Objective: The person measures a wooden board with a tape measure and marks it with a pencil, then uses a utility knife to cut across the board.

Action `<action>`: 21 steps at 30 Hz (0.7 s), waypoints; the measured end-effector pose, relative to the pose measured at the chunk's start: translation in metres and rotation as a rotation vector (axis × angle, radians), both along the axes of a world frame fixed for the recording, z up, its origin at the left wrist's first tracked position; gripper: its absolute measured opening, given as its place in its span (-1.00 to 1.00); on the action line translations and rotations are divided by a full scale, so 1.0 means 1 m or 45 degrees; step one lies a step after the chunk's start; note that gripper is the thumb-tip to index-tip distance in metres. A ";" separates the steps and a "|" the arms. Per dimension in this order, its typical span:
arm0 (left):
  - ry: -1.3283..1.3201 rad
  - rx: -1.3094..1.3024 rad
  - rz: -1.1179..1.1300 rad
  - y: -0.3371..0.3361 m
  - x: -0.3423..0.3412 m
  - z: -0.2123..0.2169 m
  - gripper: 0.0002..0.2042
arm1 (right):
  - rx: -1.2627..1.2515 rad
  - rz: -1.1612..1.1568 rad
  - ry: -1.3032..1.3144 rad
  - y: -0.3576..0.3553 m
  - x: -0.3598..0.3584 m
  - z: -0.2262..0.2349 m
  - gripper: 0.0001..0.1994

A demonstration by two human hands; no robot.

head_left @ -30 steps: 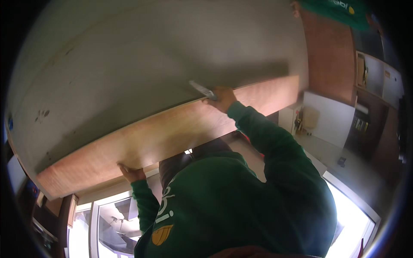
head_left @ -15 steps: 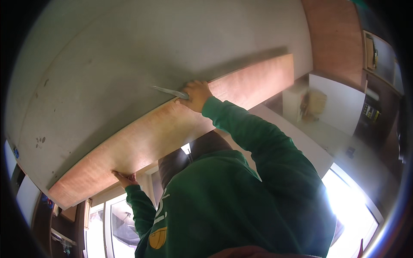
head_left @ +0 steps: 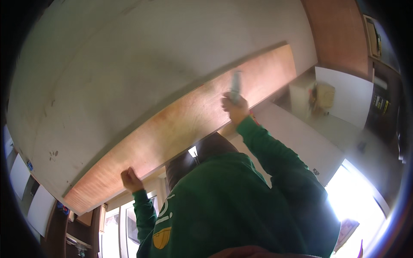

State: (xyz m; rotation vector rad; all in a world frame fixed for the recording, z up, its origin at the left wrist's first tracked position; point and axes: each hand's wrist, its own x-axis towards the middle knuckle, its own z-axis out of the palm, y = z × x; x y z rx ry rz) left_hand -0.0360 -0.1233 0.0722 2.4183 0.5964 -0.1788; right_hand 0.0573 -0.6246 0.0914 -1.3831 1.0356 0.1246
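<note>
A long, pale reddish-brown wooden board [head_left: 172, 124] lies slantwise along the near edge of a wide grey tabletop [head_left: 107, 77]. My right hand [head_left: 236, 107] is closed around the handle of a knife [head_left: 236, 82], over the right half of the board near its front edge. The knife is smeared by motion and points away from me. My left hand [head_left: 131, 179] is at the board's near edge toward the left end, its fingers curled in; nothing shows in it. Whether that hand touches the board I cannot tell.
A reddish-brown panel [head_left: 337, 34] adjoins the tabletop at the far right. Below it are a white panel [head_left: 346, 94] and a light brown block-like object [head_left: 325, 94]. Dark shelving [head_left: 81, 230] stands at the lower left. Bright glass [head_left: 357, 206] shows at the lower right.
My right hand has moved with the knife from the board's far edge to the right and nearer me; the knife's tip has swung from left to away. My left hand has let go of the board's edge.
</note>
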 end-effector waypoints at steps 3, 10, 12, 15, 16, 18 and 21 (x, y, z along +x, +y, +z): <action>-0.266 -0.207 -0.627 -0.112 0.091 0.007 -0.85 | -0.004 -0.452 0.287 -0.048 -0.043 -0.009 -0.70; -0.408 -0.322 -1.605 -0.373 0.245 -0.039 -0.58 | 0.057 -0.863 0.247 -0.075 -0.074 -0.029 -0.78; -0.385 -0.244 -1.766 -0.401 0.260 -0.054 -0.54 | 0.115 -0.779 0.253 -0.081 -0.071 -0.043 -0.74; -0.345 -0.219 -1.909 -0.422 0.266 -0.074 -0.50 | 0.165 -0.780 0.276 -0.085 -0.068 -0.037 -0.71; -0.341 -0.214 -1.934 -0.425 0.264 -0.074 -0.49 | 0.182 -0.795 0.277 -0.087 -0.068 -0.033 -0.70; -0.318 -0.206 -1.962 -0.426 0.264 -0.075 -0.49 | 0.182 -0.786 0.246 -0.087 -0.072 -0.037 -0.70; -0.281 -0.208 -1.984 -0.426 0.266 -0.077 -0.50 | 0.173 -0.842 0.189 -0.075 -0.067 -0.030 -0.69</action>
